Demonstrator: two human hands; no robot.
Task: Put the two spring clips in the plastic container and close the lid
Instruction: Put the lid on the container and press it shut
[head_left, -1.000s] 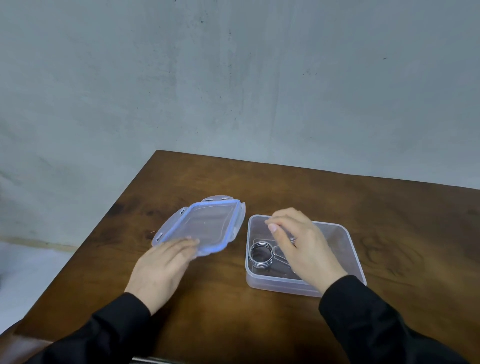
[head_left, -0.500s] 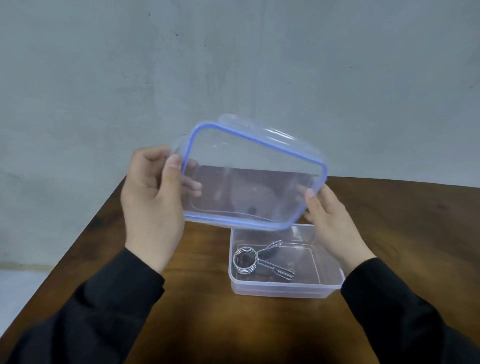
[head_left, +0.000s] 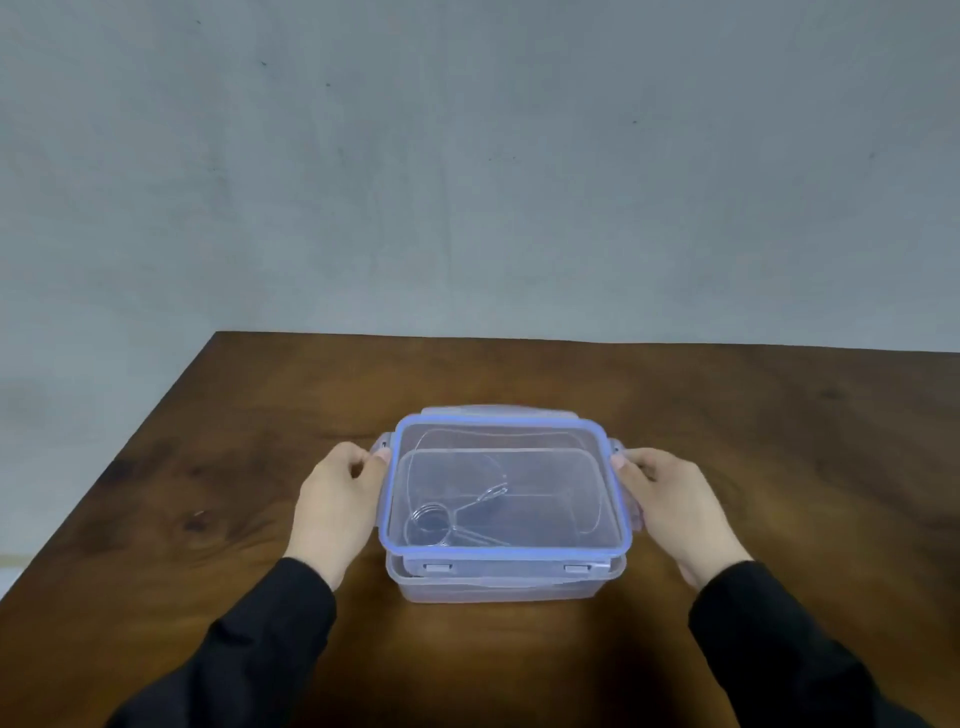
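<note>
My left hand (head_left: 337, 512) and right hand (head_left: 675, 512) grip blue-rimmed lid (head_left: 503, 441) by side latches, squaring it over plastic container (head_left: 504, 587) holding spring clips (head_left: 452, 517), mid-tabletop (head_left: 208, 519), for even seating.

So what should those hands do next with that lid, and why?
Probably press the clear blue-rimmed plastic lid down level: it sits on the clear plastic container with the left hand and right hand at its ends, side latches apparently unsnapped.

lid (head_left: 503, 488): raised and tilted → lowered flat onto container (head_left: 498, 584) | hands: dropped to lid's side latches
</note>
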